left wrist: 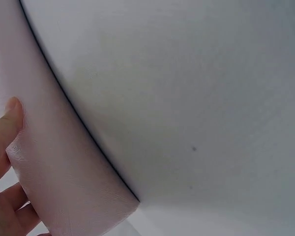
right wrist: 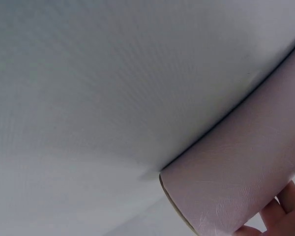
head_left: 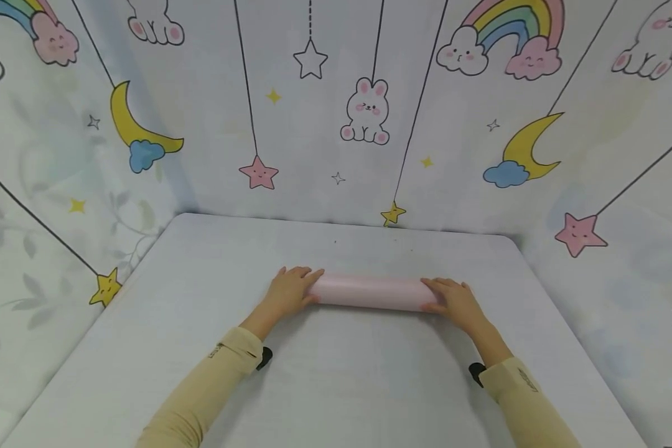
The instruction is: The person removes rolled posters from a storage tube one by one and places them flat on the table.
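Note:
A rolled-up pink mat (head_left: pixel 372 292) with a smooth, leather-like surface lies crosswise on the white table. My left hand (head_left: pixel 289 291) grips its left end, with the thumb on the near side and the fingers over the top. At the opposite end my right hand (head_left: pixel 455 302) holds the roll the same way. In the left wrist view the thumb of the left hand (left wrist: pixel 5 130) presses on the pink roll (left wrist: pixel 64 147). The right wrist view shows fingers of the right hand (right wrist: pixel 285 209) along the roll (right wrist: pixel 236 167), whose end has a thin tan edge.
The white tabletop (head_left: pixel 364 379) spreads out around the roll, with a few small dark specks behind it. Patterned cloth walls (head_left: pixel 201 112) with stars, moons, rabbits and rainbows rise at the back and both sides. Beige sleeves (head_left: pixel 207 386) cover both forearms, with a dark object (head_left: pixel 264 358) at each wrist.

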{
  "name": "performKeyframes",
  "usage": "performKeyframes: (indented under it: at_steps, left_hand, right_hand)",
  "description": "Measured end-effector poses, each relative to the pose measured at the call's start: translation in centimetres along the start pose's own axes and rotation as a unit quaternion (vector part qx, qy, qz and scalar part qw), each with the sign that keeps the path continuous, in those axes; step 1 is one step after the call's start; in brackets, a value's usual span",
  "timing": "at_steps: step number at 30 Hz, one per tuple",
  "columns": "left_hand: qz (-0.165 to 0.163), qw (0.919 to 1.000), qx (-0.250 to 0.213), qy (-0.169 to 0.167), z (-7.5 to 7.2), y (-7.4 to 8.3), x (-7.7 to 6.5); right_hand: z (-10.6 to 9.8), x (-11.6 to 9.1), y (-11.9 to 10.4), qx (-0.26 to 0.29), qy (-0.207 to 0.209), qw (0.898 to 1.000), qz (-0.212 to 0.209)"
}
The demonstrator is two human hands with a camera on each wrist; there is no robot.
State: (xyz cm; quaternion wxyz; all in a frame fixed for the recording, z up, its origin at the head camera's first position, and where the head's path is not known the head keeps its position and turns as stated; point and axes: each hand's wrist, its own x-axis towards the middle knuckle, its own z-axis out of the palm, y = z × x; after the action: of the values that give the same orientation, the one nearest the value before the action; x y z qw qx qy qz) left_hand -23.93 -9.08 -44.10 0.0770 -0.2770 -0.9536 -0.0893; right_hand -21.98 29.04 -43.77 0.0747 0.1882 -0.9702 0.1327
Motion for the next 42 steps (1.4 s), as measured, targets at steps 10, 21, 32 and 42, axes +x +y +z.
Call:
performKeyframes:
  at_steps: [10,21,32,42]
  left_hand:
    - [0.009,0.9993,0.015,-0.034,-0.2,0.9,-0.2]
    - [0.012,0.9989,0.019,-0.042,-1.0,1.6,-0.9]
    - [0.005,0.9987,0.017,-0.049,-0.8,1.7,-0.8]
    - [0.011,0.9989,0.020,-0.040,-0.6,1.6,-0.8]
  right_hand:
    - [-0.7,-1.5,0.2,0.013,-0.010,1.000,0.005]
    - [-0.6,-2.2,0.0,0.007,-0.005,1.000,-0.006]
    - [-0.5,-2.4,0.0,-0.021,-0.002,1.000,-0.022]
    - [-0.6,-2.2,-0.7,-0.064,-0.012,0.998,-0.025]
